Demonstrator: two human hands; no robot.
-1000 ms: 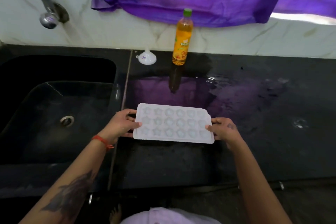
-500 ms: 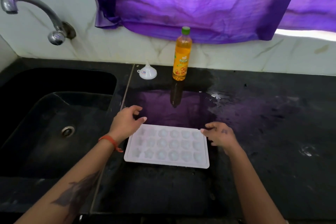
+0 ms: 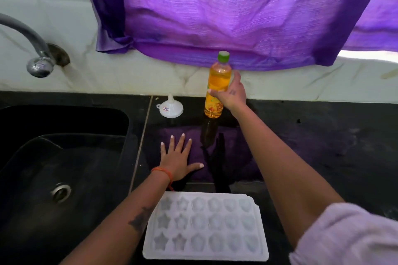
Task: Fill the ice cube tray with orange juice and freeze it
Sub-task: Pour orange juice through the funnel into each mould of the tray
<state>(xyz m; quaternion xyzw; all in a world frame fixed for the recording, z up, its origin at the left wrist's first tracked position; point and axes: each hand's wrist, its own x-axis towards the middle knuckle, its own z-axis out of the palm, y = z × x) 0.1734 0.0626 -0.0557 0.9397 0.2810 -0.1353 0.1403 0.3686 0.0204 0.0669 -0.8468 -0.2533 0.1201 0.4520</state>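
Both hands have left the white plastic ice cube tray [image 3: 205, 226] since the earlier frames. Tray lies flat on the black stone counter [image 3: 323, 146] at its near edge, star- and round-shaped cells empty, between the two forearms. Right hand [image 3: 233, 93] has reached to the back wall and wraps the clear plastic bottle of orange juice [image 3: 217, 86] at mid-body, thumb across the front, fingers behind; the bottle stands upright, green cap on. Left hand [image 3: 178, 160] lies flat on the counter, fingers spread, holding nothing, beyond the tray and apart from it. White plastic funnel [image 3: 171, 108] sits mouth-down just left of the bottle.
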